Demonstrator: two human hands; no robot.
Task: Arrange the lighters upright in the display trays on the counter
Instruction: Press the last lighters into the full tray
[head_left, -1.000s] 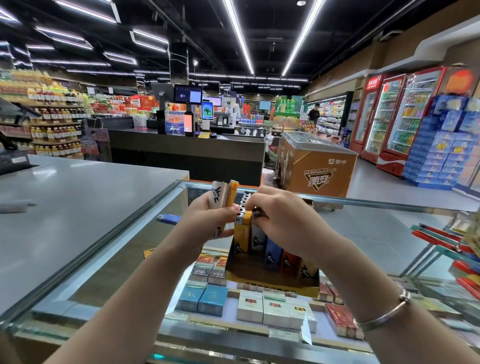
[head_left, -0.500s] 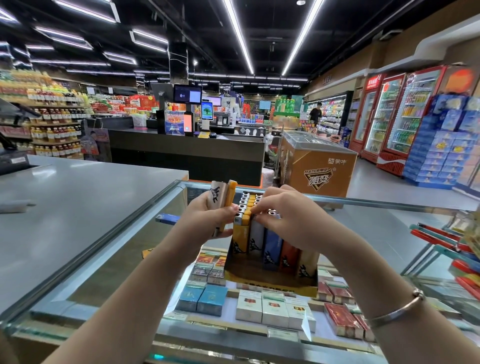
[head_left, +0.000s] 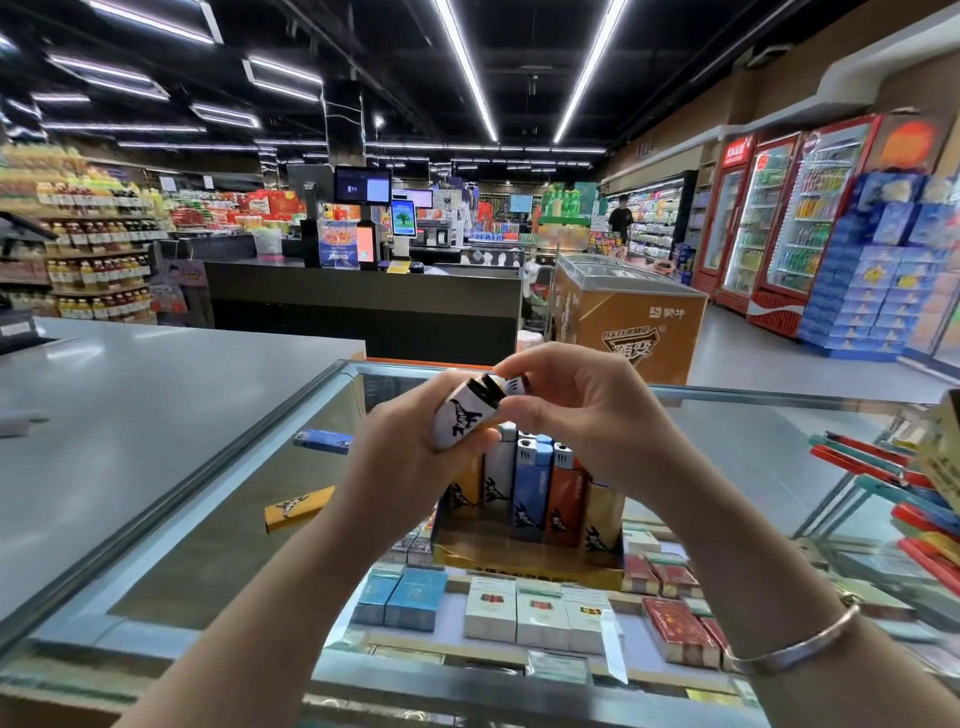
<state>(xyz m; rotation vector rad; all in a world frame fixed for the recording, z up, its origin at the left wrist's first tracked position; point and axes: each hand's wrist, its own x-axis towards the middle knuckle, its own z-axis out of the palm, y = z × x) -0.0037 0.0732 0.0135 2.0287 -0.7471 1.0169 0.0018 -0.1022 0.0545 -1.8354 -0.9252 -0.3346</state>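
Left grip (head_left: 415, 441) clutches white lighter (head_left: 464, 420) above tray (head_left: 524, 564); right grip (head_left: 576, 415) pinches its top

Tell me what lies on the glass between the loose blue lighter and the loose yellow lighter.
Nothing: in the head view, bare counter glass separates the blue lighter from the yellow lighter. Only reflections show there.

Shop interior beyond the glass surface (head_left: 779, 447).
Cigarette packs (head_left: 540, 613) lie in rows under the glass; an orange chest freezer (head_left: 623, 317) stands past the far edge, red drink fridges (head_left: 779, 218) along the right wall, a dark checkout desk (head_left: 363, 306) and bottle shelves (head_left: 88, 260) behind.
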